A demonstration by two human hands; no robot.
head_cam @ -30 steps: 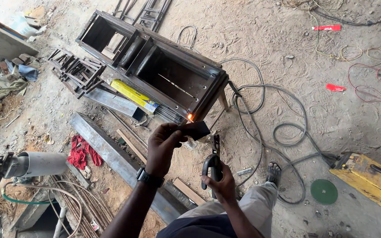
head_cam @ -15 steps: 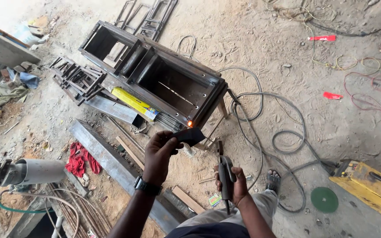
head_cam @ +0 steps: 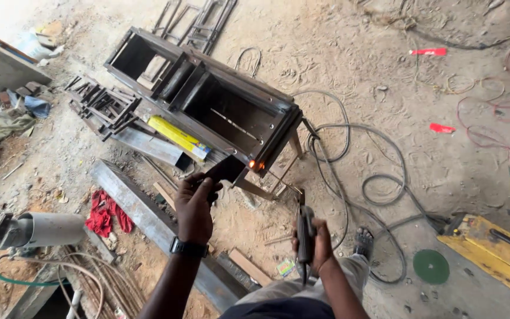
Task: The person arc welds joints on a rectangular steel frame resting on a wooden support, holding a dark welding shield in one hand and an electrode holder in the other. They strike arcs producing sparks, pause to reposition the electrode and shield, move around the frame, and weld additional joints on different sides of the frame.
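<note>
Left hand (head_cam: 198,204) raised with arm outstretched, clenched around a dark welding shield (head_cam: 225,170) held just beside the glowing weld spot (head_cam: 255,165) on the steel frame (head_cam: 231,112). Right hand (head_cam: 314,242) lower, near the knee, gripping the electrode holder (head_cam: 304,230) upright, rod pointing towards the frame's corner.

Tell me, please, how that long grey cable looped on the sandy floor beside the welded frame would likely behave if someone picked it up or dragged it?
The grey cable lies in loose loops and curves, so it is probably floppy and would sag and trail when lifted. Its long run across the sandy floor suggests it would drag and perhaps snag near the black metal frame. It looks thick, so likely fairly heavy.
</note>
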